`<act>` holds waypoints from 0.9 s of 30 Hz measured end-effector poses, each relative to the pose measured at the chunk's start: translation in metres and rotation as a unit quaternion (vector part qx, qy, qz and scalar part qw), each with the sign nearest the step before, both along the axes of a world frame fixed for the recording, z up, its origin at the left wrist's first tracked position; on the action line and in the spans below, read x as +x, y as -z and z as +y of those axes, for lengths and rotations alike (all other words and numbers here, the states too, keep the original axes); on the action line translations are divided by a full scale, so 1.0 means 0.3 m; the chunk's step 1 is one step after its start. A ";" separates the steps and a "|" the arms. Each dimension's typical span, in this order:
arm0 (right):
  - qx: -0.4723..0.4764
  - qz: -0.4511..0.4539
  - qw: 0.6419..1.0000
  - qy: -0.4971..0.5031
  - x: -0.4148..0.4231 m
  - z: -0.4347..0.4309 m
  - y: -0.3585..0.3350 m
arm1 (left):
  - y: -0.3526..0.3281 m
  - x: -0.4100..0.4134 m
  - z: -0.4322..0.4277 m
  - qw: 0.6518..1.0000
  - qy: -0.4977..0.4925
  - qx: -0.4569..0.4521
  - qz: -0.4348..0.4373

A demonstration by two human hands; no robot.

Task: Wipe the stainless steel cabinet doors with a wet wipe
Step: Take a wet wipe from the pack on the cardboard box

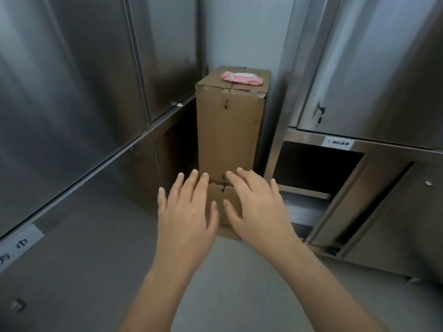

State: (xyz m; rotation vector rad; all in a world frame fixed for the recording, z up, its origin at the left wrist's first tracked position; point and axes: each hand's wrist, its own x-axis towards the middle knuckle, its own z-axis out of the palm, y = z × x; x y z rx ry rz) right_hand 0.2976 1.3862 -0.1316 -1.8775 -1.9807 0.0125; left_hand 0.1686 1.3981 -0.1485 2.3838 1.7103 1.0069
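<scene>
Left hand [185, 210] and right hand [257, 207] side by side, near, each grip spread and empty. Pink wet wipe pack [242, 78] atop tall cardboard box [229, 130], far corner, between steel cabinet doors [72, 80].

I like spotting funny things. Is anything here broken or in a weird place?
Yes. On the right, the low cabinet door hangs open and tilted while the others are shut. The tall cardboard box has torn top edges. The pink wipe pack lies on top of it, not yet in either hand.
</scene>
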 end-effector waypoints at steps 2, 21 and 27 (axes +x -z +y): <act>-0.019 -0.009 1.000 -0.011 -0.021 0.083 0.023 | 0.011 -0.006 0.077 1.000 0.004 -0.029 -0.001; -0.006 0.010 1.000 -0.019 0.340 0.998 0.049 | 0.015 0.295 0.970 0.998 -0.022 -0.030 0.049; 0.023 0.006 1.000 -0.020 0.474 1.224 0.008 | -0.020 0.443 1.195 0.999 -0.019 -0.015 0.041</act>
